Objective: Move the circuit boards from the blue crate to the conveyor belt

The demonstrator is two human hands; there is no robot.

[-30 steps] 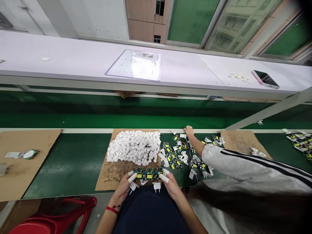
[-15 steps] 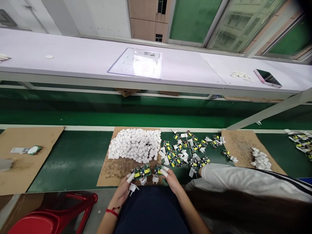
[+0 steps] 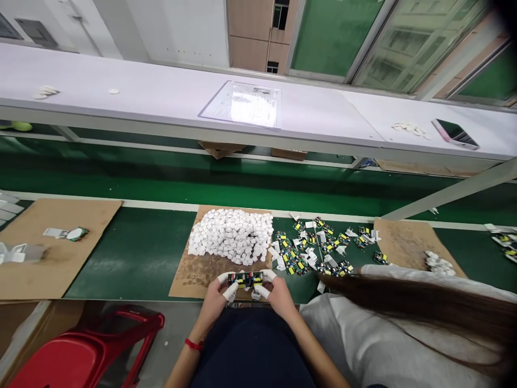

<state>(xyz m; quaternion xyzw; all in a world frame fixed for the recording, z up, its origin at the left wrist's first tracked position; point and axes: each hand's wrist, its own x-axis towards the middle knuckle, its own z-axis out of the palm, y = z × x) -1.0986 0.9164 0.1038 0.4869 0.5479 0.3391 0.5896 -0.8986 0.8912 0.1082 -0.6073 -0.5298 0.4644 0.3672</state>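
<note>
A short row of green circuit boards (image 3: 245, 279) with yellow and black parts spans the gap between my hands, just off the table's front edge. My left hand (image 3: 216, 297) pinches its left end and my right hand (image 3: 279, 296) its right end, both with white finger covers on thumb and forefinger. A white plug (image 3: 256, 295) shows under the right part; the other undersides are hidden. Behind them, a heap of small white pieces (image 3: 230, 234) covers much of a stained brown cardboard sheet (image 3: 183, 279).
Loose circuit boards with white plugs (image 3: 294, 261) spread to the right. Close by at right are a co-worker's grey-white sleeve (image 3: 343, 318) and long hair. A raised white shelf (image 3: 153, 89) crosses behind, bearing a clear document sleeve (image 3: 242, 102) and a phone (image 3: 455, 133). A red stool (image 3: 64, 355) stands left.
My hands have come together and lifted slightly. The boards, before in a left group and a separate right one, now form one row, tilted more upright. The view has shifted left.
</note>
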